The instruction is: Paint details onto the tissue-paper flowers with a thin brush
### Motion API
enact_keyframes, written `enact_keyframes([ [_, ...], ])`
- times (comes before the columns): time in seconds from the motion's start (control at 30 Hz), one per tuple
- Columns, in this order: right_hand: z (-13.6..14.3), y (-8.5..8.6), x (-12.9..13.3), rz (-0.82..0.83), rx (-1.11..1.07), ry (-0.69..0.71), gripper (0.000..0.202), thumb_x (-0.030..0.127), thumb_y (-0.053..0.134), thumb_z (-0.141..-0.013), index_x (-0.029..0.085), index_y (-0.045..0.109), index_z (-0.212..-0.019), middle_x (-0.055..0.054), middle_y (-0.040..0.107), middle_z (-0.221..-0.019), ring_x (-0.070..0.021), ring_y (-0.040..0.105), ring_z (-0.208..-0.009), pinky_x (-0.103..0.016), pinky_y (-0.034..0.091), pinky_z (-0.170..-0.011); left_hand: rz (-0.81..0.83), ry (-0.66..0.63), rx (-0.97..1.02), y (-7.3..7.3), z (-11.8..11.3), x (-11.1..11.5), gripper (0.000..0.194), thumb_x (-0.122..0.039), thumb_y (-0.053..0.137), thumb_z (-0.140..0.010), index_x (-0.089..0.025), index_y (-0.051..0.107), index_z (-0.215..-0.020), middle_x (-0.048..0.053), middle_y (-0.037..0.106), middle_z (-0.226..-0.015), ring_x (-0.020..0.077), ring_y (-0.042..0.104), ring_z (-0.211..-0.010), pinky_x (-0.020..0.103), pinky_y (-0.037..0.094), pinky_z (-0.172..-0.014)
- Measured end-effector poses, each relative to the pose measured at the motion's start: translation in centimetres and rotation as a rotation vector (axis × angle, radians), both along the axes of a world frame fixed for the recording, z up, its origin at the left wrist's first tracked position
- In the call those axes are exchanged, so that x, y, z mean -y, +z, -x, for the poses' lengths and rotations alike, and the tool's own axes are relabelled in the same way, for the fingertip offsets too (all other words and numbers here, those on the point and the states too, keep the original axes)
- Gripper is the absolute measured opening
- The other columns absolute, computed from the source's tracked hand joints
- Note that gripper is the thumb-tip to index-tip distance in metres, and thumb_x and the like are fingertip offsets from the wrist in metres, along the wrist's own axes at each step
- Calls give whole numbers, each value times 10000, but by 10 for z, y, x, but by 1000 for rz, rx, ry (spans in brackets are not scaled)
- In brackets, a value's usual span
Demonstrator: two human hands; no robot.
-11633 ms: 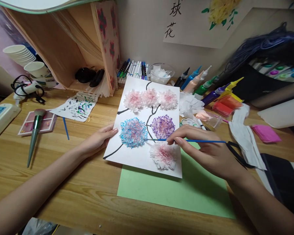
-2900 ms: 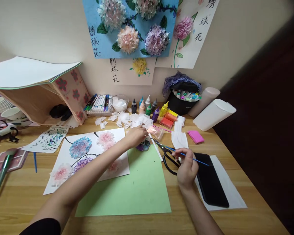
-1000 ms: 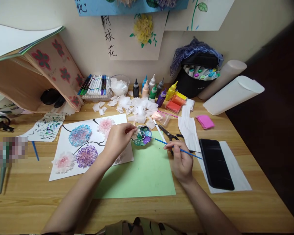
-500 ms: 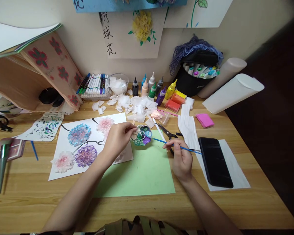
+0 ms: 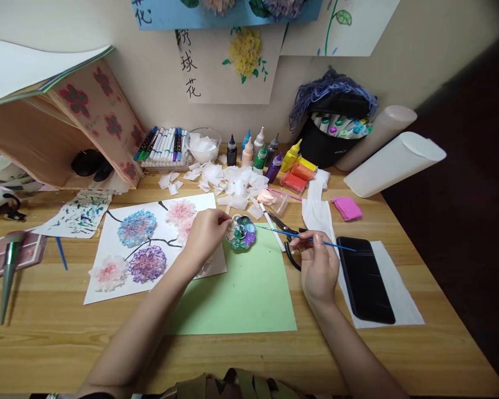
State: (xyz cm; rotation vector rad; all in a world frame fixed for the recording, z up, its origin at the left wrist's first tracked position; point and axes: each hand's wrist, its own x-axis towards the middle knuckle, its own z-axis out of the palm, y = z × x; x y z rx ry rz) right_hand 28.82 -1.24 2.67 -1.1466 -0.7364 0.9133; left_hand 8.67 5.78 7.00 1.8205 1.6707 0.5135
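Near the middle of the frame, we see our left hand [image 5: 205,233] with its grip pinched at the left rim of a paint-smeared palette [image 5: 246,237], which sits over the top edge of a green sheet [image 5: 237,299] on the desk [image 5: 233,357]. Right of centre, our right hand [image 5: 319,269] has its grip closed around a thin blue paintbrush [image 5: 280,232], its tip by the palette's right side, though we cannot tell if they touch. At centre left, we have the flower picture [image 5: 147,242] lying flat, partly under our left forearm.
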Motion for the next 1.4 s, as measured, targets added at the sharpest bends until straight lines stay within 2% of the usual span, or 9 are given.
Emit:
enact_keyframes([
  [0.2,-5,0,-5,-25,-68,-129,206,343,553,-806,155,571,-722,14,578,-593,-98,566,-561,-206,415,-513,0,-22,-117,-10,-19,-21,160,-173,559,-795,-149,717,-791,101,726,-843,219,652,-794,287,438,-693],
  [0.33,-10,-3,-5,-81,-50,-198,175,307,547,-769,151,570,-695,24,555,-579,-95,539,-513,-219,397,-477,-60,-17,-165,-4,-15,-12,228,-236,495,-857,-132,696,-826,131,714,-887,246,650,-863,304,440,-716],
  [0.43,-9,-6,-5,-97,-28,-214,123,267,546,-728,155,579,-690,25,554,-596,-107,531,-501,-239,383,-455,-167,-9,-54,10,18,11,293,-277,418,-906,-161,681,-847,88,714,-872,208,649,-827,287,442,-716],
  [0.53,2,-7,-4,-111,16,-187,91,250,562,-703,166,594,-695,10,558,-631,-133,536,-509,-287,383,-470,-287,180,92,22,81,35,318,-332,401,-918,-185,667,-827,43,706,-852,154,639,-745,243,442,-658],
  [0.7,47,6,-7,-64,94,59,89,246,541,-775,247,623,-742,-49,570,-705,-188,557,-612,-374,401,-562,-488,630,66,14,200,52,366,-376,383,-913,-180,642,-746,21,648,-670,132,574,-601,238,410,-580],
  [0.83,101,26,-21,-235,328,367,110,252,488,-846,231,595,-829,-43,587,-790,-184,582,-674,-354,449,-587,-514,778,-31,-11,247,52,381,-365,362,-912,-179,639,-728,28,663,-693,142,597,-652,247,414,-642],
  [1.03,177,51,-44,-565,967,889,125,147,430,-879,207,540,-884,-39,588,-789,-166,549,-745,-316,441,-665,-342,730,246,-37,258,57,411,-436,379,-895,-166,623,-703,37,672,-718,149,649,-645,236,464,-589],
  [1.17,201,51,-49,-588,1097,951,107,139,422,-884,199,510,-893,-39,569,-771,-165,530,-740,-303,428,-658,-290,720,338,-41,260,57,425,-461,393,-882,-154,635,-716,57,685,-728,157,658,-655,241,501,-598],
  [1.4,208,44,-52,-484,1092,978,121,172,411,-901,214,525,-897,-44,603,-806,-171,563,-769,-308,447,-692,-245,731,334,-46,263,55,443,-477,382,-882,-151,643,-733,65,693,-731,158,658,-658,253,504,-627],
])
